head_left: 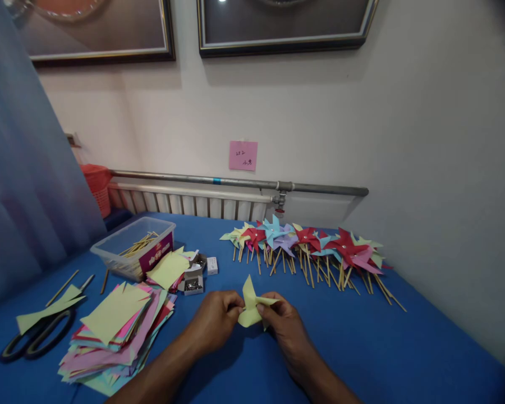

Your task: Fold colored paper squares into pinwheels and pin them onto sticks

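Both hands hold one pale yellow paper piece (249, 306) just above the blue table (362, 348), near its front middle. My left hand (216, 321) pinches the paper's left side with thumb and fingertips. My right hand (283, 321) grips its right side, where a flap is folded over toward the centre. One pointed corner of the paper sticks up between the hands.
A stack of coloured paper squares (118, 331) lies at the left, with black scissors (33, 339) and a yellow offcut beside it. A clear tub of wooden sticks (132, 247) and small pin boxes (193, 275) sit behind. Several finished pinwheels (311, 247) lie in a row along the back.
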### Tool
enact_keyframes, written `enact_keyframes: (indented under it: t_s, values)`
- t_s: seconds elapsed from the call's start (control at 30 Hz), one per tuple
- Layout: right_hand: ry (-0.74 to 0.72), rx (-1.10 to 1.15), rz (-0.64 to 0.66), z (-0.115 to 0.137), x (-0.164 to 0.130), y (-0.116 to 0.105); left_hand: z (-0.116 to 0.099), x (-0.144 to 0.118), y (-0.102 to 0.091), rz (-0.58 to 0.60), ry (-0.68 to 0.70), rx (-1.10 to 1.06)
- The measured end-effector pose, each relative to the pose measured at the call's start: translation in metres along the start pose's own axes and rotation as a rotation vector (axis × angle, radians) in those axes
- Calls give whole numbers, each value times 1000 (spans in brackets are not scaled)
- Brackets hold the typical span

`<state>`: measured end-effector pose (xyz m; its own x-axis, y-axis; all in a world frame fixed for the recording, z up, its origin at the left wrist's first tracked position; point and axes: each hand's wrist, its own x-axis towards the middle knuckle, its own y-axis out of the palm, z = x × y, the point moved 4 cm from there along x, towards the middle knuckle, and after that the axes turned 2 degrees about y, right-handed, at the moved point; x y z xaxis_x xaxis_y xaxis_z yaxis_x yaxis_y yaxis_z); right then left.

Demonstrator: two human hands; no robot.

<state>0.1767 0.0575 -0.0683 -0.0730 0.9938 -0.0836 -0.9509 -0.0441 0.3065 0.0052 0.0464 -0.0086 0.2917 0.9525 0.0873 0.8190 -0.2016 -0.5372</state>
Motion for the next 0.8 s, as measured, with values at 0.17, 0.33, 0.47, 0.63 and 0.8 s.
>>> enact_keyframes:
  t_s: [0.17,0.33,0.47,0.63,0.8]
  values:
    - [16,-31,13,-3,0,-2,-2,-1,-2,-10,-30,16]
    - [11,-36,10,-5,2,-3,-7,-2,-2,-12,-35,25]
    - [8,-45,23,0,1,-1,-6,-2,-2,-29,-39,47]
    - [23,-36,12,7,-5,3,-4,-1,-3,-24,-56,47]
    - [16,-24,0,10,-9,4,-8,-3,-3,-11,-63,72]
